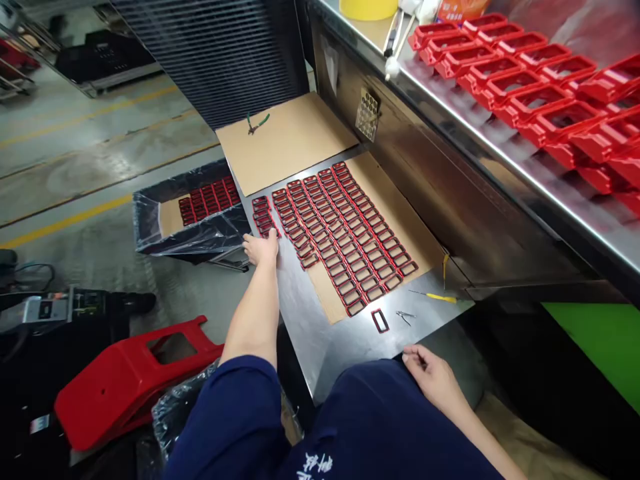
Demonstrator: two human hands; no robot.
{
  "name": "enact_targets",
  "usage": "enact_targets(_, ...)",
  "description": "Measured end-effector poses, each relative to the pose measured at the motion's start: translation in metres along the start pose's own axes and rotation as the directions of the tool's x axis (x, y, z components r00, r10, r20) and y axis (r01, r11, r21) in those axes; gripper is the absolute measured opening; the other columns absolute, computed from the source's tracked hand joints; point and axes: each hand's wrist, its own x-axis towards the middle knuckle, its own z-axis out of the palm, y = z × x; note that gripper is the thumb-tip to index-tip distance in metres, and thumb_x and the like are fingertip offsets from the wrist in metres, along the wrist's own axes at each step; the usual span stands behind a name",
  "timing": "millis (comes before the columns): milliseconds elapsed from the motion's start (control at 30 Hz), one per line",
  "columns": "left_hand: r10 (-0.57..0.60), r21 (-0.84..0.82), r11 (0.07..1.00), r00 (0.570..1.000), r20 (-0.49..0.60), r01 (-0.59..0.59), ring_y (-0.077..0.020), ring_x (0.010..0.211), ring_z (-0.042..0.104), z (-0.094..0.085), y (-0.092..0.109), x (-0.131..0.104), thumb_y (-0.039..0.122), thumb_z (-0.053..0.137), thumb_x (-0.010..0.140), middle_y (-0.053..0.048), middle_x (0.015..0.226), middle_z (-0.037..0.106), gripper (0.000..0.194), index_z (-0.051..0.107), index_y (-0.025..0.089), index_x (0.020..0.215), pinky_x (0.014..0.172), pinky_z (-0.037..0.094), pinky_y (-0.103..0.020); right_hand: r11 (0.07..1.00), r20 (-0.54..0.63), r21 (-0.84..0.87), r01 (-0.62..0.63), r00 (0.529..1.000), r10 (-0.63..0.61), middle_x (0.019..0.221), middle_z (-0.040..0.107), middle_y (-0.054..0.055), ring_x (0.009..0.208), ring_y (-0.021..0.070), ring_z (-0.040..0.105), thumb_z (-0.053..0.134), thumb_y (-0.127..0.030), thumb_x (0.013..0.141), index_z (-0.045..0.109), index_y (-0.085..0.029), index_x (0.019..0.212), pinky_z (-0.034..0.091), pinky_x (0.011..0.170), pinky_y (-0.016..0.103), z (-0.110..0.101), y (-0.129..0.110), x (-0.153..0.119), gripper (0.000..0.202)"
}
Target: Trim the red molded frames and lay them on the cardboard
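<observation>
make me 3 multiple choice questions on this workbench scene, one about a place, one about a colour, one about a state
1. Where does the left hand rest?
A. at the near left end of the rows of small red frames
B. on the red stool
C. on the upper shelf

2. What colour is the screwdriver handle?
A. blue
B. yellow
C. white

3. How is the right hand?
A. gripping the pliers
B. holding a frame
C. empty, resting on the lap

Answers:
1 A, its fingers touch the frames at the left.
2 B, the handle is plainly yellow.
3 C, nothing is in it.
</observation>
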Motion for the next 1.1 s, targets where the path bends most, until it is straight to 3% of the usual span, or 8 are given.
enact_targets(167, 0.287, -0.178, 0.951, 0.937, 0.201, -0.253, -0.0277, 0.125, 0.054, -0.007, -0.031, -0.111, 0.028, 0.048, 0.094, -0.02, 0.137, 0.05, 0.045, 0.047, 0.011, 0.135, 0.111, 0.041, -0.046, 0.943, -0.128, -0.326, 0.065, 0.985, -0.112, 0.111, 0.063, 0.011, 0.098, 0.0236, 0.063, 0.064, -0.038, 0.09, 0.06, -0.013, 0.119, 0.047, 0.076, 0.025, 0.017, -0.021, 0.042, 0.038)
enact_targets(333, 0.547, -0.457, 0.826, 0.668, 0.505, -0.33, -0.0197, 0.094, 0.068, -0.013, -0.083, -0.255, 0.028, 0.067, 0.078, -0.01, 0.109, 0.067, 0.038, 0.065, 0.017, 0.114, 0.081, 0.059, -0.032, 0.903, -0.138, -0.422, 0.078, 0.979, -0.149, 0.097, 0.063, 0.007, 0.088, 0.0213, 0.062, 0.067, -0.028, 0.088, 0.062, -0.014, 0.101, 0.044, 0.071, 0.023, 0.024, -0.033, 0.052, 0.02)
enact_targets(467, 0.559, -0.586, 0.798, 0.538, 0.631, -0.142, -0.0218, 0.097, 0.07, -0.025, -0.105, -0.302, 0.033, 0.076, 0.072, -0.015, 0.124, 0.064, 0.069, 0.052, 0.017, 0.134, 0.074, 0.062, -0.032, 0.86, -0.078, -0.443, 0.254, 0.944, -0.319, 0.096, 0.064, 0.005, 0.088, 0.0216, 0.062, 0.068, -0.021, 0.082, 0.062, -0.017, 0.107, 0.046, 0.073, 0.026, 0.015, -0.054, 0.017, 0.026)
enact_targets(667, 0.691, -0.751, 0.657, 0.448, 0.567, -0.063, -0.0233, 0.114, 0.065, -0.073, -0.106, -0.3, 0.032, 0.078, 0.075, -0.014, 0.142, 0.054, 0.075, 0.044, 0.022, 0.14, 0.104, 0.052, -0.039, 0.517, -0.18, -0.283, 0.808, 0.485, -0.856, 0.09, 0.064, 0.006, 0.079, 0.0178, 0.06, 0.053, -0.021, 0.096, 0.055, -0.016, 0.11, 0.048, 0.072, 0.029, -0.006, -0.087, -0.012, 0.015)
enact_targets(767, 0.78, -0.792, 0.572, 0.443, 0.443, -0.214, -0.0259, 0.114, 0.064, -0.09, -0.113, -0.301, 0.034, 0.08, 0.074, -0.016, 0.143, 0.051, 0.077, 0.044, 0.021, 0.142, 0.1, 0.055, -0.039, 0.403, -0.179, -0.137, 0.905, 0.377, -0.909, 0.092, 0.064, 0.007, 0.083, 0.018, 0.062, 0.054, -0.02, 0.096, 0.052, -0.016, 0.113, 0.05, 0.075, 0.029, -0.017, -0.095, -0.02, 0.017)
enact_targets(833, 0.799, -0.803, 0.53, 0.478, 0.364, -0.274, -0.0272, 0.112, 0.064, -0.095, -0.119, -0.304, 0.036, 0.079, 0.075, -0.018, 0.14, 0.051, 0.079, 0.043, 0.021, 0.144, 0.097, 0.056, -0.041, 0.46, -0.152, 0.022, 0.888, 0.458, -0.876, 0.097, 0.064, 0.006, 0.088, 0.0185, 0.063, 0.059, -0.017, 0.091, 0.051, -0.018, 0.115, 0.052, 0.08, 0.03, -0.023, -0.095, -0.026, 0.025)
enact_targets(967, 0.819, -0.8, 0.489, 0.499, 0.284, -0.348, -0.0282, 0.113, 0.064, -0.101, -0.125, -0.309, 0.033, 0.076, 0.077, -0.018, 0.138, 0.054, 0.082, 0.037, 0.021, 0.148, 0.1, 0.054, -0.043, 0.742, 0.113, 0.528, 0.413, 0.832, -0.544, 0.094, 0.064, 0.005, 0.081, 0.0151, 0.062, 0.062, -0.022, 0.085, 0.054, -0.017, 0.11, 0.053, 0.075, 0.028, -0.034, -0.088, -0.032, 0.026)
enact_targets(1100, 0.85, -0.781, 0.46, 0.463, 0.25, -0.423, -0.0286, 0.12, 0.061, -0.109, -0.121, -0.311, 0.026, 0.077, 0.075, -0.015, 0.136, 0.058, 0.079, 0.041, 0.023, 0.144, 0.105, 0.05, -0.044, 0.62, 0.393, 0.779, -0.088, 0.84, -0.375, 0.083, 0.063, 0.005, 0.072, 0.013, 0.061, 0.068, -0.033, 0.084, 0.059, -0.013, 0.103, 0.052, 0.062, 0.022, -0.035, -0.085, -0.029, 0.029)
